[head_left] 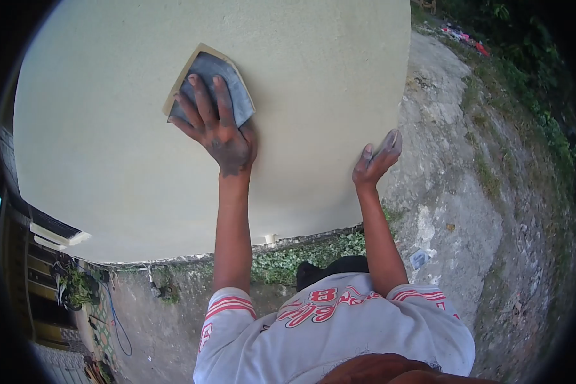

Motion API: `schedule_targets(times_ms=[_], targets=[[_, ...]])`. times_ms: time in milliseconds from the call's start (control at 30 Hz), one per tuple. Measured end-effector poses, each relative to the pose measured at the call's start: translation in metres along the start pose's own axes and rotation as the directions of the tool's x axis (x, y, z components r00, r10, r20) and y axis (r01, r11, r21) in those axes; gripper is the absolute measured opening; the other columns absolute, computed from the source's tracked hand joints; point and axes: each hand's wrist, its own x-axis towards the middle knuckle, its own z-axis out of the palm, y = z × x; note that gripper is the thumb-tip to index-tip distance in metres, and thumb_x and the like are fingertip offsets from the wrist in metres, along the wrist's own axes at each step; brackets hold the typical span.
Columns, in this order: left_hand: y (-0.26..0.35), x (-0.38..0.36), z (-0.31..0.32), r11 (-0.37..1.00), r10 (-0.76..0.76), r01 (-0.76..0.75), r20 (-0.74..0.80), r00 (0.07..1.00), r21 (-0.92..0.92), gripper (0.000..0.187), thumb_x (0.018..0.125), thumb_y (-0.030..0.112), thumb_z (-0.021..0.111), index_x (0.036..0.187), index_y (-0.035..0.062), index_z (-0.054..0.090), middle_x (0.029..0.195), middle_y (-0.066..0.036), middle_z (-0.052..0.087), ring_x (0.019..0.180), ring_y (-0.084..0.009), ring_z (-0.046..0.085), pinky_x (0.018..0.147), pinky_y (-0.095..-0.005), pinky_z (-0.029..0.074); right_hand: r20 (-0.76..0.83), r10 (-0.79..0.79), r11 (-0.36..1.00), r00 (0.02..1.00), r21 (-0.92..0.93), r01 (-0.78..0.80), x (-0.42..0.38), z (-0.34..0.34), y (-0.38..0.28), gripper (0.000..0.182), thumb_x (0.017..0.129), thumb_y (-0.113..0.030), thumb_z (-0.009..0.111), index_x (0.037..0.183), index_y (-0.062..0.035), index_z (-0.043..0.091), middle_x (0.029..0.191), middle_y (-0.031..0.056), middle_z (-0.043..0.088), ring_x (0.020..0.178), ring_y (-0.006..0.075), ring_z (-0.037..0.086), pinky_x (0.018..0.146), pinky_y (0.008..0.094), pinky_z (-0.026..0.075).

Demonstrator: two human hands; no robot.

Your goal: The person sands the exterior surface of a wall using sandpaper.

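Observation:
My left hand [223, 136] presses a sheet of sandpaper [232, 80] against the pale, cream-coloured wall [313, 83], fingers spread across it. The sheet is dark grey with a tan border showing along its upper and left edges. Grey dust coats the back of this hand. To the right, my right hand [377, 159] is at the wall's side edge, with nothing in it. Its fingers are stretched out and the thumb stands apart from them.
Below the wall's bottom edge grow low green plants [288, 262]. A short white pipe stub [270, 239] sticks out there. Rough rocky ground [448, 166] runs along the right. At lower left are a blue hose [116, 320] and a leafy plant [77, 285].

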Motion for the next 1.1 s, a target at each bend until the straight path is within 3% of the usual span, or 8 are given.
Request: schedule_targets(times_ms=[133,333,467,567,733,833,1000,1100], targets=[[0.004,0.022,-0.001,0.987,-0.157,0.150,-0.131,0.979,-0.061,0.078,0.090,0.007,0.050,0.164,0.0152,0.028,0.171,-0.017,0.021,0.156,-0.0491,0.010,0.120,-0.0705,-0.004,0.014,0.020,1.000,1.000,0.005,-0.020,-0.002,-0.003,0.001,0.065,0.106,-0.038,0.047,0.159,-0.0058,0.030,0.153,0.0298,0.035,0.137,0.0458,0.038,0.111,0.0565,0.027],[0.023,-0.013,0.012,0.858,0.491,-0.512,0.221,0.842,0.046,0.057,0.098,0.015,0.052,0.154,0.0273,0.049,0.166,-0.003,0.036,0.158,-0.0346,0.018,0.125,-0.0643,-0.005,0.020,-0.015,1.000,1.000,0.011,0.015,-0.001,-0.004,0.004,0.065,0.106,-0.038,0.047,0.159,-0.0060,0.030,0.153,0.0294,0.036,0.136,0.0457,0.039,0.110,0.0565,0.027],[-0.013,0.053,-0.011,0.999,-0.030,0.028,-0.088,0.996,-0.023,0.068,0.096,0.016,0.055,0.161,0.0253,0.037,0.169,-0.009,0.029,0.157,-0.0382,0.018,0.123,-0.0680,-0.003,0.047,0.002,1.000,0.999,0.004,-0.002,-0.007,-0.004,0.010,0.064,0.106,-0.037,0.047,0.159,-0.0060,0.030,0.152,0.0291,0.036,0.134,0.0456,0.040,0.109,0.0565,0.028],[-0.026,0.065,-0.011,0.995,-0.099,0.097,-0.172,0.980,-0.020,0.071,0.094,0.013,0.053,0.162,0.0160,0.033,0.169,-0.017,0.026,0.157,-0.0413,0.016,0.121,-0.0683,-0.003,0.048,0.004,1.000,0.999,0.007,-0.004,-0.007,-0.003,0.011,0.064,0.105,-0.037,0.047,0.159,-0.0060,0.030,0.152,0.0291,0.037,0.134,0.0457,0.041,0.109,0.0565,0.028],[0.018,0.004,0.007,0.831,0.483,-0.542,0.324,0.814,0.123,0.067,0.094,0.025,0.060,0.156,0.0406,0.042,0.169,0.003,0.031,0.158,-0.0329,0.017,0.124,-0.0664,-0.008,0.035,-0.007,1.000,0.999,0.005,0.007,-0.008,-0.003,0.008,0.065,0.105,-0.038,0.047,0.159,-0.0056,0.030,0.152,0.0288,0.037,0.134,0.0457,0.041,0.108,0.0565,0.028],[0.014,0.022,0.003,0.911,0.363,-0.402,0.285,0.887,0.091,0.065,0.093,0.028,0.061,0.151,0.0508,0.045,0.167,0.011,0.032,0.158,-0.0291,0.018,0.125,-0.0649,-0.010,0.062,0.003,1.000,0.998,-0.006,-0.003,-0.008,-0.002,0.010,0.068,0.107,-0.040,0.044,0.160,-0.0018,0.025,0.153,0.0309,0.035,0.137,0.0471,0.038,0.113,0.0574,0.026],[-0.022,0.093,-0.004,1.000,-0.022,0.024,-0.180,0.984,0.010,0.072,0.092,0.018,0.056,0.162,0.0249,0.037,0.171,-0.014,0.024,0.157,-0.0474,0.011,0.117,-0.0739,-0.005,0.071,0.014,1.000,0.997,0.005,-0.015,-0.009,-0.004,0.010,0.067,0.107,-0.040,0.044,0.160,-0.0016,0.027,0.152,0.0312,0.036,0.137,0.0472,0.038,0.113,0.0574,0.025],[0.016,0.073,0.004,0.989,0.145,-0.145,-0.011,0.989,-0.018,0.070,0.094,0.019,0.056,0.160,0.0288,0.038,0.171,-0.010,0.025,0.157,-0.0425,0.013,0.119,-0.0720,-0.005,0.073,0.003,1.000,0.997,0.007,-0.003,-0.008,-0.005,0.010,0.068,0.107,-0.040,0.044,0.160,-0.0015,0.026,0.152,0.0310,0.036,0.137,0.0473,0.038,0.113,0.0574,0.026]])
